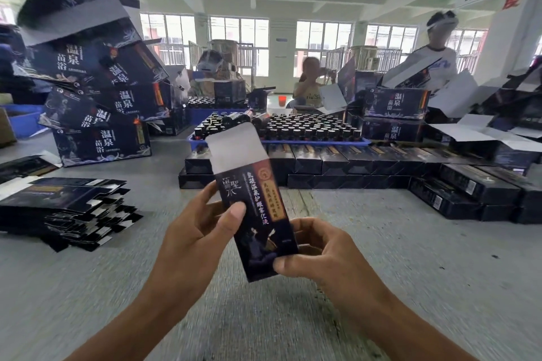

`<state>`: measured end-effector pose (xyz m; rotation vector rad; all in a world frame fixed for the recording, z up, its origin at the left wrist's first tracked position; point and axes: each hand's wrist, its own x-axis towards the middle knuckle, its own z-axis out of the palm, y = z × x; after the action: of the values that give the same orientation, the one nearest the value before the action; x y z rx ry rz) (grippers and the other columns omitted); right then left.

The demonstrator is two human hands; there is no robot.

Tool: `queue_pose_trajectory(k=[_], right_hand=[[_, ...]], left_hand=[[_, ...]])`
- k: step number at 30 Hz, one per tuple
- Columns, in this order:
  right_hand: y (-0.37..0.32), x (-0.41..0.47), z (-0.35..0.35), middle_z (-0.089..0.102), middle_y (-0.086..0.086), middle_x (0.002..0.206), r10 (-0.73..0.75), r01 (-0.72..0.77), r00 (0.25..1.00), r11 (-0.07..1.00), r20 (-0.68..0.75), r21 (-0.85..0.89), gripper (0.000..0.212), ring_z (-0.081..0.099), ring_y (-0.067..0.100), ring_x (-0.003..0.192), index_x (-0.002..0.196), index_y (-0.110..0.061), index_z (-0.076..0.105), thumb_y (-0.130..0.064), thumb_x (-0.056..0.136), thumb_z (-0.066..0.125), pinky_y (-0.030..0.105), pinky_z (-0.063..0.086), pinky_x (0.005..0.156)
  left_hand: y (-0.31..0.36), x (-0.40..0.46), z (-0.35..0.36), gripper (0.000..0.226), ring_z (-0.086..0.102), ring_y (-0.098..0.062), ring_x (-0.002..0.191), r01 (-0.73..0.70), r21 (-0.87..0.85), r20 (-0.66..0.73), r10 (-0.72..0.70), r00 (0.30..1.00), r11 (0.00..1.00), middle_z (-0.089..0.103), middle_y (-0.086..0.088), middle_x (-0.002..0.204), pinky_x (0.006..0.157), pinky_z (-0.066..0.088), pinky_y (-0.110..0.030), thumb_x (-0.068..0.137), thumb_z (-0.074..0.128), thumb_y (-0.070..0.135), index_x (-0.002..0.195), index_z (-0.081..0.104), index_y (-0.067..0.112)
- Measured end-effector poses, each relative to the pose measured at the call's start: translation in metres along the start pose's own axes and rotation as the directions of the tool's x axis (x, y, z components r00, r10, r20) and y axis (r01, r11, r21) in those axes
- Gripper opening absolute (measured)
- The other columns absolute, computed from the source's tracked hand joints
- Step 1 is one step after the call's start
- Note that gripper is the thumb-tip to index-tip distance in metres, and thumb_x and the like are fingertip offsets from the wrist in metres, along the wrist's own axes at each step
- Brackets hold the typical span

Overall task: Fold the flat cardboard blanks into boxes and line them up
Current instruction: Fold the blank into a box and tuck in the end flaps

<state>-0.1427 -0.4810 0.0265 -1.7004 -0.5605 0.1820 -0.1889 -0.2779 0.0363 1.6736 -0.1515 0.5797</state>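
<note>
One carton in hand, many already lined up

Both hands hold a dark printed carton [258, 214] above the near middle of the grey table [410, 272]: the left hand [190, 228] pinches its upper left edge, thumb on the face, while the right hand [316, 255] grips its lower end. Its pale top flap [234, 146] stands open, so closing seems left. Finished boxes [337, 167] sit in rows behind; a stack of flat blanks [64, 208] waits at left.
</note>
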Motion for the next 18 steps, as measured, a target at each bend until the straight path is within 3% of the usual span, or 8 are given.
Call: queue_pose_trajectory(k=[2, 6, 10, 15, 18], right_hand=[[-0.001, 0.0, 0.0, 0.076, -0.013, 0.106, -0.002, 0.003, 1.0, 1.0, 0.004, -0.018, 0.042, 0.071, 0.004, 0.102, 0.107, -0.034, 0.069, -0.033, 0.067, 0.082, 0.023, 0.052, 0.085], [-0.001, 0.0, -0.002, 0.072, -0.018, 0.117, -0.031, 0.031, 0.999, 0.999, -0.024, 0.008, 0.048, 0.066, 0.0, 0.113, 0.116, -0.04, 0.066, -0.042, 0.071, 0.084, 0.027, 0.052, 0.093], [0.0, 0.002, -0.006, 0.073, -0.015, 0.117, -0.058, 0.065, 0.995, 0.994, -0.083, 0.084, 0.05, 0.067, 0.002, 0.112, 0.124, -0.032, 0.062, -0.026, 0.079, 0.085, 0.017, 0.056, 0.085], [0.001, 0.005, -0.009, 0.075, -0.01, 0.116, -0.038, 0.046, 0.996, 0.993, -0.079, 0.105, 0.05, 0.069, 0.008, 0.111, 0.127, -0.025, 0.062, -0.017, 0.082, 0.082, 0.033, 0.058, 0.094], [0.001, 0.006, -0.011, 0.075, -0.009, 0.116, -0.027, 0.035, 0.998, 0.991, -0.062, 0.127, 0.05, 0.069, 0.008, 0.111, 0.125, -0.024, 0.063, -0.018, 0.08, 0.084, 0.031, 0.058, 0.094]], left_hand=[[0.001, 0.0, -0.002, 0.038, 0.068, -0.004, 0.109, -0.013, -0.013, 0.028, 0.013, 1.0, 1.0, 0.072, 0.015, 0.117, 0.078, 0.053, -0.01, 0.084, 0.067, 0.045, 0.121, 0.062, 0.053], [-0.002, -0.002, -0.004, 0.049, 0.069, -0.009, 0.109, 0.026, 0.009, 0.083, -0.026, 0.996, 1.0, 0.071, 0.016, 0.12, 0.081, 0.058, -0.025, 0.076, 0.075, 0.046, 0.122, 0.061, 0.053], [-0.009, -0.005, 0.0, 0.051, 0.067, -0.005, 0.11, 0.056, 0.049, 0.162, -0.063, 0.985, 0.997, 0.071, 0.019, 0.118, 0.08, 0.054, -0.012, 0.074, 0.075, 0.044, 0.124, 0.062, 0.045], [-0.013, -0.004, 0.002, 0.05, 0.066, -0.006, 0.113, 0.078, 0.059, 0.205, -0.089, 0.975, 0.995, 0.071, 0.016, 0.119, 0.082, 0.054, -0.013, 0.079, 0.073, 0.034, 0.128, 0.061, 0.034], [-0.013, -0.003, 0.001, 0.049, 0.068, -0.008, 0.11, 0.097, 0.044, 0.193, -0.103, 0.976, 0.994, 0.072, 0.013, 0.118, 0.08, 0.055, -0.014, 0.077, 0.075, 0.033, 0.125, 0.062, 0.033]])
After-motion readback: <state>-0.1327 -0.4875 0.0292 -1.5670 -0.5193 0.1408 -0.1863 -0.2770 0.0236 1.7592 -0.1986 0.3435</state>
